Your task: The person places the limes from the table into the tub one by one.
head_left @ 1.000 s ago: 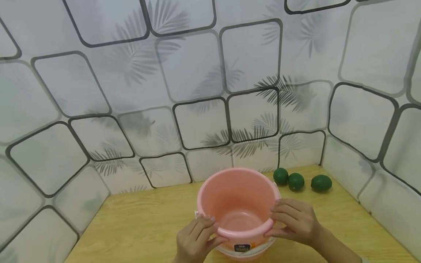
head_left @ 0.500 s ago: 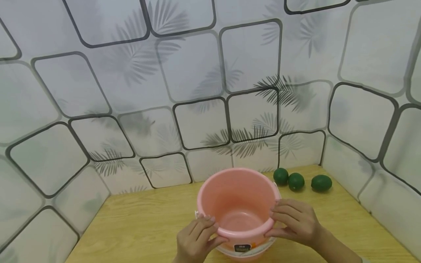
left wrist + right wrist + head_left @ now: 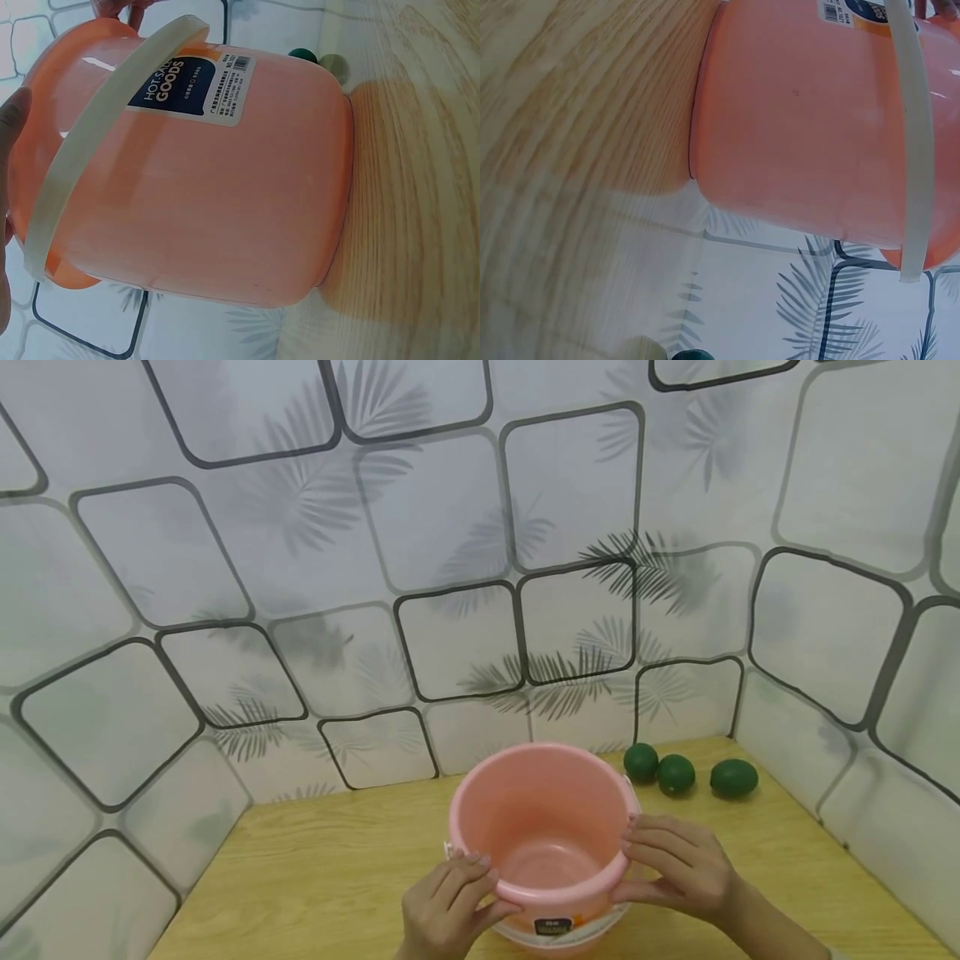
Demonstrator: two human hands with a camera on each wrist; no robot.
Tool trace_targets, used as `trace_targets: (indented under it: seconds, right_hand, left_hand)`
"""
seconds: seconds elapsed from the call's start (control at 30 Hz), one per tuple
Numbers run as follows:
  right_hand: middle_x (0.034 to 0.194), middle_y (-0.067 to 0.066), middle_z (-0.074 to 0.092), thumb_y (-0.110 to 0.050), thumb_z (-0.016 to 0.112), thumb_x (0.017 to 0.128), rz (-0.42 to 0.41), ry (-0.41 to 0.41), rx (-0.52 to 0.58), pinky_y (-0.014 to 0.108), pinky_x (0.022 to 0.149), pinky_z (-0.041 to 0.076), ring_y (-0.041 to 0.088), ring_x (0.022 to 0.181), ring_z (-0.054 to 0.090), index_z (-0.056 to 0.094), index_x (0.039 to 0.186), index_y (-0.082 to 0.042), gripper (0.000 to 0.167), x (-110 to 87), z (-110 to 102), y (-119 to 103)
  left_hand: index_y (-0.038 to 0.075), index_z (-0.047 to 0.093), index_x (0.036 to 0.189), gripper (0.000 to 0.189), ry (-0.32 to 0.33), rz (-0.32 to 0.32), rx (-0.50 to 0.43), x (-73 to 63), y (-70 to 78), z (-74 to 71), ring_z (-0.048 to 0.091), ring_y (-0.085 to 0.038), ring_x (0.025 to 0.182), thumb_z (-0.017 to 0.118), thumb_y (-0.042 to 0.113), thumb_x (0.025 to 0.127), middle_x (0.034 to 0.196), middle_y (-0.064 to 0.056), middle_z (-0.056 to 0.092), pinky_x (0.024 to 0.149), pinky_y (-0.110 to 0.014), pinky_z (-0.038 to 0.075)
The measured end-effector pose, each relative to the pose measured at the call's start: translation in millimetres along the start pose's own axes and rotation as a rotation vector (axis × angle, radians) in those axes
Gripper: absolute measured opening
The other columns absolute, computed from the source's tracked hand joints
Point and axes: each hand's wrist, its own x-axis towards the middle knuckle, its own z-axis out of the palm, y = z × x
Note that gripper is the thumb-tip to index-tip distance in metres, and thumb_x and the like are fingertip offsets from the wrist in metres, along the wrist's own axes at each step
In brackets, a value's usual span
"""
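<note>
A pink plastic bucket point(image 3: 540, 814) stands upright on the table, its inside bare down to the bottom. Its white handle point(image 3: 82, 142) hangs down across the front, below a dark label point(image 3: 553, 927). My left hand point(image 3: 447, 906) grips the near left rim, fingers over the edge and thumb pressed under it outside. At the right side of the rim, my right hand point(image 3: 681, 867) holds on with its fingertips at the edge and the thumb against the outer wall. In the left wrist view a thumb point(image 3: 15, 116) shows beside the rim.
Three dark green, lime-like fruits lie on the wooden table point(image 3: 322, 877) behind and right of the bucket: one left point(image 3: 641, 763), one middle point(image 3: 676, 774), one right point(image 3: 734, 778). A patterned wall covering point(image 3: 457, 643) encloses the back and sides.
My right hand has shifted slightly to the right, its fingertips reaching less far over the rim. The left hand, bucket and green fruits stay where they were.
</note>
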Motion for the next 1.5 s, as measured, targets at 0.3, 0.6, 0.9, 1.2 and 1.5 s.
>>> trace_targets:
  seconds: [0.3, 0.6, 0.9, 1.2, 1.5]
  right_hand:
    - [0.076, 0.016, 0.07, -0.045, 0.076, 0.071, -0.017, 0.003, -0.014, 0.028, 0.059, 0.059, 0.023, 0.072, 0.068, 0.068, 0.072, 0.003, 0.049, -2.6, -4.3, 7.6]
    - [0.076, 0.017, 0.07, -0.045, 0.077, 0.071, 0.037, 0.006, -0.038, 0.028, 0.061, 0.059, 0.022, 0.072, 0.069, 0.07, 0.076, 0.005, 0.05, -3.9, -8.4, 12.1]
    - [0.08, 0.021, 0.07, -0.042, 0.077, 0.072, 0.058, -0.016, -0.01, 0.028, 0.07, 0.059, 0.025, 0.075, 0.069, 0.069, 0.08, 0.009, 0.052, -6.3, -15.7, 15.3]
    - [0.079, 0.022, 0.07, -0.042, 0.077, 0.072, 0.071, -0.014, -0.027, 0.027, 0.078, 0.058, 0.025, 0.075, 0.069, 0.069, 0.081, 0.009, 0.053, -10.9, -20.7, 18.9]
    - [0.08, 0.021, 0.07, -0.044, 0.076, 0.072, 0.079, -0.023, -0.096, 0.029, 0.09, 0.054, 0.025, 0.077, 0.07, 0.072, 0.085, 0.006, 0.052, -19.4, -22.2, 20.8]
  left_hand:
    - [0.005, 0.068, 0.065, 0.041, -0.001, -0.004, 0.002, 1.7, -0.1, 0.1, 0.065, -0.017, 0.057, 0.065, 0.04, 0.086, 0.065, -0.008, 0.068, 0.05, -0.025, 0.057]
    - [0.005, 0.067, 0.065, 0.041, -0.007, -0.003, -0.002, 1.4, 0.2, -0.4, 0.065, -0.017, 0.057, 0.065, 0.04, 0.086, 0.066, -0.008, 0.067, 0.05, -0.024, 0.056]
    - [0.005, 0.067, 0.064, 0.041, -0.011, -0.004, -0.001, 1.9, 0.0, -0.5, 0.065, -0.016, 0.057, 0.065, 0.04, 0.086, 0.066, -0.008, 0.067, 0.05, -0.024, 0.056]
    - [0.005, 0.067, 0.065, 0.041, -0.026, -0.02, -0.007, 2.0, 0.0, -1.5, 0.065, -0.016, 0.057, 0.066, 0.04, 0.085, 0.065, -0.007, 0.068, 0.052, -0.023, 0.057]
    - [0.005, 0.067, 0.064, 0.043, -0.051, -0.043, -0.009, 4.1, 1.0, -2.8, 0.064, -0.016, 0.056, 0.064, 0.041, 0.087, 0.064, -0.007, 0.067, 0.051, -0.022, 0.056]
